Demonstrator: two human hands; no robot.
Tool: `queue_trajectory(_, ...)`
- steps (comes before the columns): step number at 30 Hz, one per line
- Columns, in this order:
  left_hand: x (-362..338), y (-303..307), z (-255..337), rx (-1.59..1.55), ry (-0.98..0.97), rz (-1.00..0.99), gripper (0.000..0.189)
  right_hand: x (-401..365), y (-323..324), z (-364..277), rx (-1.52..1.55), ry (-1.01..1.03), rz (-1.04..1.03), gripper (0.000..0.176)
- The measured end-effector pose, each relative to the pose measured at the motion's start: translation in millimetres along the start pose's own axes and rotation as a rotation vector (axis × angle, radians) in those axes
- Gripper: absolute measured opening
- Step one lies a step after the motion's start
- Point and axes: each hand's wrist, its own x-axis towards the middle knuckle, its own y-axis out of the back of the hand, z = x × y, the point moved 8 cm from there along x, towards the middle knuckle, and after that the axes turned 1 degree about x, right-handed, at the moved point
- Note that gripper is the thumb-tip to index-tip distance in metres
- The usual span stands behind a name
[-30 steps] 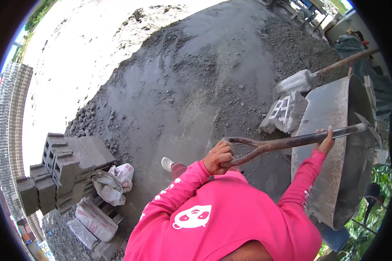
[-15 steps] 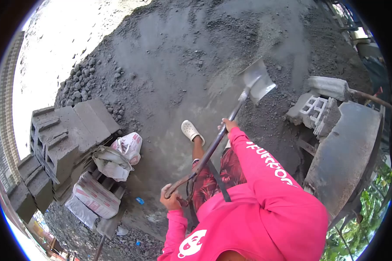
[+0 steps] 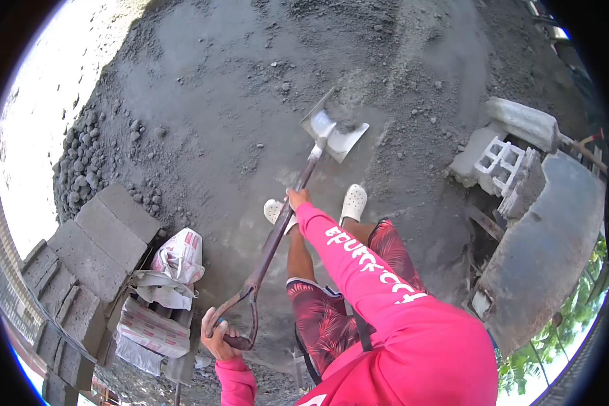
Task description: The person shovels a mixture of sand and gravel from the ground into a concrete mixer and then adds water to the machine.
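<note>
A shovel (image 3: 275,237) slants across the middle of the view, its metal blade (image 3: 345,139) low over the grey ground and a little dark grey material at the blade. My right hand (image 3: 298,197), in a pink sleeve, is closed round the shaft below the blade. At the other end, my left hand (image 3: 220,336) grips the forked handle, fingers curled about its end. Both white clogs (image 3: 354,201) show under the shaft and to its right.
Stacked concrete blocks (image 3: 105,233) and printed bags (image 3: 154,328) stand at the left, with stones (image 3: 81,162) beyond. At right are broken hollow blocks (image 3: 499,162) and a large curved metal sheet (image 3: 545,237). Fine grey sand (image 3: 216,128) covers the ground ahead.
The shovel and both hands have moved left in view, and the blade now sits further left on the grey ground. My right foot has come into sight. The view has shifted.
</note>
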Motion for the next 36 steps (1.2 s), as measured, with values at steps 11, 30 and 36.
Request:
queue_trajectory(11,-60.6,-449.7,-29.4,-0.118,-0.026,-0.346,0.043,215.1,333.9,-302.0,0.364,-0.011,0.122,0.028)
queue_trajectory(30,-218.2,-515.4,86.7,0.181,-0.437,-0.866,0.014,-296.3,748.8,-500.3,0.976,1.051,0.404,0.033)
queue_trajectory(36,-335.8,-615.3,159.1,0.555,-1.057,-1.317,0.013,-394.0,848.1,-437.2,1.333,1.26,0.669,0.027)
